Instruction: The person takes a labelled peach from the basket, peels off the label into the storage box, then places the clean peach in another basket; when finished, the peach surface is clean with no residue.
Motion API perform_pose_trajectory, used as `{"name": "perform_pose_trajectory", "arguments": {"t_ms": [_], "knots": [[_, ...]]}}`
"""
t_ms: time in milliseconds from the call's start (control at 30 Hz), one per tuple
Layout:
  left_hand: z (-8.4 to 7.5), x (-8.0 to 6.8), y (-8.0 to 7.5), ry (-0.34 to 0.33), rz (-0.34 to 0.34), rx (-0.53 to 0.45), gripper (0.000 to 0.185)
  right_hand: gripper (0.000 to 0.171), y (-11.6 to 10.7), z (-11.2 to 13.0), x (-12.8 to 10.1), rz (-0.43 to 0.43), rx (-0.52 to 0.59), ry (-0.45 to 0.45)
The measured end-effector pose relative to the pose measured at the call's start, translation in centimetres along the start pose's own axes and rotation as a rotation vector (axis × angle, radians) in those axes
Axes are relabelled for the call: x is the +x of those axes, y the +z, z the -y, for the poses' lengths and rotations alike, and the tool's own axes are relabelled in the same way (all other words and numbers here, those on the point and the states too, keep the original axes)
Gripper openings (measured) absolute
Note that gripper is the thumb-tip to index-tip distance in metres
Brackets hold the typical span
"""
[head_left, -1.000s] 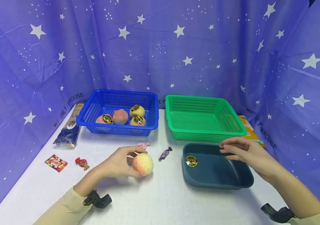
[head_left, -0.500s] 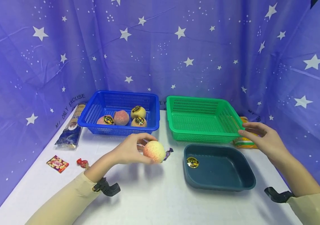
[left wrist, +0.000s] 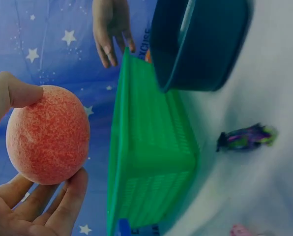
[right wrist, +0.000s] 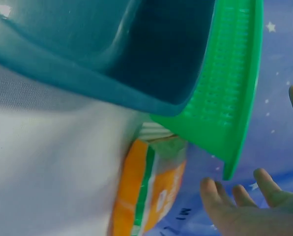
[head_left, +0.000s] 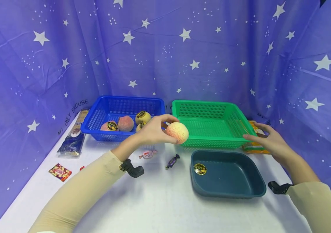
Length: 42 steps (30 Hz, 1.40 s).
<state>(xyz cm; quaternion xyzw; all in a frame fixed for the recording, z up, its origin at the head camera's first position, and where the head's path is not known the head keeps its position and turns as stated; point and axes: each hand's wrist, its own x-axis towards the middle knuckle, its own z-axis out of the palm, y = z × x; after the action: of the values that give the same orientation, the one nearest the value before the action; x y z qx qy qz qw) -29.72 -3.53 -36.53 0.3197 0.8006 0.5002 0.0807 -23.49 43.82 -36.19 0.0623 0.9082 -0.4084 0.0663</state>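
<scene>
The left hand (head_left: 150,132) grips a peach (head_left: 177,132) at the green basket's (head_left: 212,137) nine o'clock rim, ready for release inside, while the right hand (head_left: 270,140), fingers relaxed, steadies its three o'clock corner.

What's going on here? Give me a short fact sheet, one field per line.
Left hand: grips a peach, held in the air at the near left corner of the green basket
Right hand: open, fingers at the green basket's right rim
Green basket contents: nothing visible
Blue basket: four peaches
Dark teal tray: one round sticker
On the table: two wrapped candies, snack packets
</scene>
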Motion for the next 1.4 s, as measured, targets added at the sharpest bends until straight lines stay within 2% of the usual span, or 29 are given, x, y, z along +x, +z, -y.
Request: {"name": "perform_pose_trajectory", "arguments": {"t_ms": [200,367,500,800,933,1167,1400], "knots": [[-1.0,2.8,-0.3,-0.017,0.002,0.067,0.068,0.110,0.1,-0.8,1.3,0.065,0.074,0.006],[-1.6,4.8,-0.2,-0.033,0.026,0.076,0.067,0.111,0.4,-1.0,2.1,0.104,0.137,0.018],[-2.1,6.2,-0.3,-0.032,0.035,0.083,0.068,0.115,0.4,-1.2,2.4,0.110,0.138,0.022],[-2.0,10.0,0.2,-0.010,0.058,0.192,0.066,0.116,0.2,-1.8,2.7,0.105,0.119,0.025],[-1.8,11.5,0.6,-0.032,0.092,0.211,0.064,0.116,0.4,-1.9,2.8,0.097,0.137,0.014],[-1.2,13.2,1.1,-0.096,0.190,0.245,0.067,0.115,0.6,-2.0,2.9,0.087,0.193,0.005],[-0.1,13.5,1.8,-0.096,0.242,0.285,0.068,0.113,0.6,-2.1,2.8,0.082,0.209,0.009]]}}
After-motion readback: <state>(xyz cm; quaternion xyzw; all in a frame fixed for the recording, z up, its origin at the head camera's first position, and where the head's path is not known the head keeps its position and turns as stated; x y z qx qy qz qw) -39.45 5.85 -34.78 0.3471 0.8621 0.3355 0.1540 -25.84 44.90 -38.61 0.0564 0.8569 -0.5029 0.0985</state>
